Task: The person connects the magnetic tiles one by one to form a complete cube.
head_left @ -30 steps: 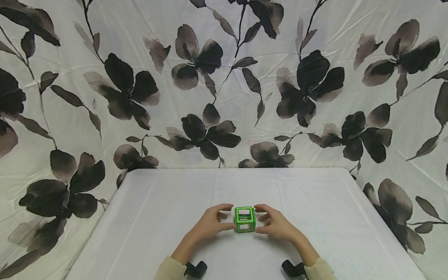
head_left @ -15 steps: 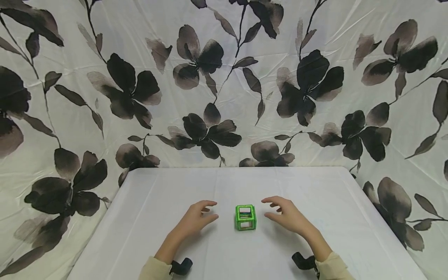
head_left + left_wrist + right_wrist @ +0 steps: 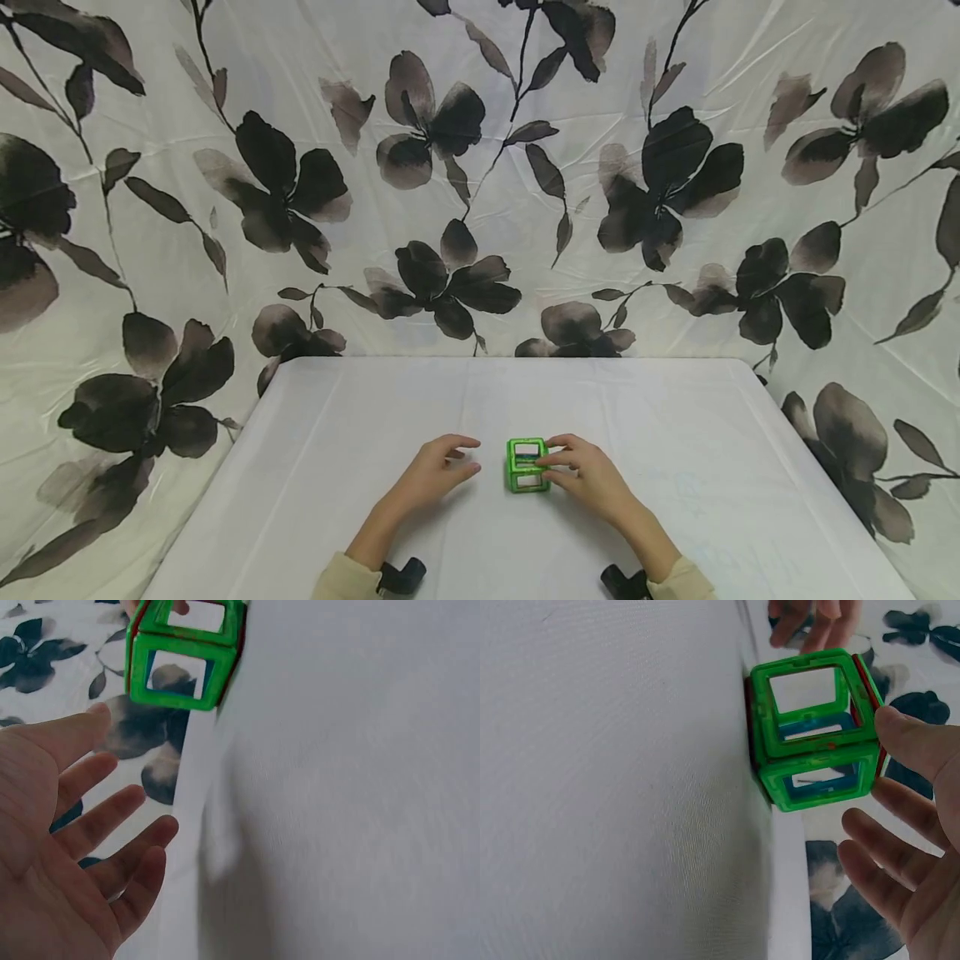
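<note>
A cube of magnetic tiles (image 3: pixel 528 485) rests on the white table near its middle. Green open-frame tiles face me in the right wrist view, with red side tiles and a blue frame showing through the windows. My right hand (image 3: pixel 594 478) is at the cube's right side. Its thumb (image 3: pixel 911 735) and a finger pinch opposite edges of the red side tile, while the other fingers curve loosely below. My left hand (image 3: pixel 432 468) hovers left of the cube, a gap away, fingers spread and loosely bent, holding nothing, as the left wrist view shows.
A white cloth covers the table (image 3: pixel 360 400). Behind its far edge hangs a pale curtain (image 3: pixel 570 192) printed with dark flowers. Black wrist cameras (image 3: pixel 405 575) sit by the beige sleeves (image 3: pixel 347 577).
Both hands first drew apart from the sides of the cube. Now the right hand has come back left to the cube, and the left hand has moved slightly inward. The cube stays put.
</note>
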Demonstrator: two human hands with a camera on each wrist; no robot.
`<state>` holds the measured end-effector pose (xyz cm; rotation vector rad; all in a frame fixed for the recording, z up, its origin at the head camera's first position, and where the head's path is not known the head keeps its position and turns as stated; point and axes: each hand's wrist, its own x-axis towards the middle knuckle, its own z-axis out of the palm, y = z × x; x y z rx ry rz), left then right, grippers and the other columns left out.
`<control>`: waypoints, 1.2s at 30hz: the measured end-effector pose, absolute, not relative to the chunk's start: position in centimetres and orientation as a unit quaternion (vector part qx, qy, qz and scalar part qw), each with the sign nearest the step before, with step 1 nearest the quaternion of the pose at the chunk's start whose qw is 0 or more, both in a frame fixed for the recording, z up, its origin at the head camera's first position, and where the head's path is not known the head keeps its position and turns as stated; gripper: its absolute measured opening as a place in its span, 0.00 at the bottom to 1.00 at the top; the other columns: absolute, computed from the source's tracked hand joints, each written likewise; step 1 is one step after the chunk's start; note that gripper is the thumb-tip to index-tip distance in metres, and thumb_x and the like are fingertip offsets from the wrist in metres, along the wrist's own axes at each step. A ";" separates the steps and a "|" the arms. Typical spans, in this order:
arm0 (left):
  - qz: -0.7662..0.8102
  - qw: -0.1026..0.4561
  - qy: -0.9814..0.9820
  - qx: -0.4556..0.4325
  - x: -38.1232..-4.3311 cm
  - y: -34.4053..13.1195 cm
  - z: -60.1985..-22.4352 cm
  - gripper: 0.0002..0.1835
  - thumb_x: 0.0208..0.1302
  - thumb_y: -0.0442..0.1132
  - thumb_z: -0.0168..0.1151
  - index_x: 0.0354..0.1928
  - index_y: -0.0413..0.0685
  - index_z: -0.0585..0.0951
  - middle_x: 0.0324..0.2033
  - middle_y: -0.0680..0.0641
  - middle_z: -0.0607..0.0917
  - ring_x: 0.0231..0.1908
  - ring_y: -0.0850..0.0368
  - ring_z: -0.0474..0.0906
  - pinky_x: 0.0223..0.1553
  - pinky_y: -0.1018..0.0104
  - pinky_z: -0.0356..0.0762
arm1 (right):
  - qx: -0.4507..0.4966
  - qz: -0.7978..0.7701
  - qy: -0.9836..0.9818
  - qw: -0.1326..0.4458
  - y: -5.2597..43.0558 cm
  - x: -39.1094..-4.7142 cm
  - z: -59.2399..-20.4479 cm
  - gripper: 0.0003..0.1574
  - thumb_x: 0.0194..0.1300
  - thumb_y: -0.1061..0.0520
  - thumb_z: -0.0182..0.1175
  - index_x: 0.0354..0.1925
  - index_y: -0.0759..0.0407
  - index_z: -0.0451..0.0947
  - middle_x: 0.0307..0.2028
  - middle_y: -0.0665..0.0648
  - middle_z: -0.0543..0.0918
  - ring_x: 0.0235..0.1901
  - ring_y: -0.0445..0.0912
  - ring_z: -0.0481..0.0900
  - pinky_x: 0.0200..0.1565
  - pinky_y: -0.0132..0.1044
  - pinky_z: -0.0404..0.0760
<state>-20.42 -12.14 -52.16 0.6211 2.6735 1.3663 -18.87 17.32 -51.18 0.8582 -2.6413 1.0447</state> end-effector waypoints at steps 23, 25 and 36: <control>0.425 0.034 0.859 0.282 -20.4 -7.6 -51.5 0.13 0.66 0.47 0.64 0.51 0.59 0.83 0.61 0.45 0.71 0.57 0.46 0.73 0.48 0.52 0.77 | 0.343 0.255 -0.899 -0.096 16.3 -19.9 -47.7 0.06 0.71 0.61 0.56 0.44 0.52 0.76 0.32 0.50 0.82 0.21 0.36 0.71 0.26 0.33 0.72; 0.417 0.041 0.861 0.288 -20.3 -7.5 -51.4 0.10 0.67 0.48 0.63 0.48 0.61 0.84 0.63 0.43 0.69 0.59 0.45 0.71 0.47 0.53 0.77 | 0.341 0.260 -0.896 -0.112 16.3 -19.9 -47.6 0.06 0.72 0.61 0.55 0.45 0.53 0.76 0.29 0.51 0.82 0.17 0.36 0.71 0.23 0.32 0.71; 0.429 0.062 0.851 0.298 -20.2 -7.5 -51.6 0.17 0.69 0.46 0.61 0.58 0.59 0.78 0.62 0.49 0.72 0.56 0.50 0.74 0.50 0.54 0.76 | 0.339 0.271 -0.886 -0.166 16.3 -20.5 -47.2 0.05 0.70 0.61 0.57 0.43 0.53 0.77 0.29 0.50 0.81 0.11 0.38 0.72 0.18 0.32 0.72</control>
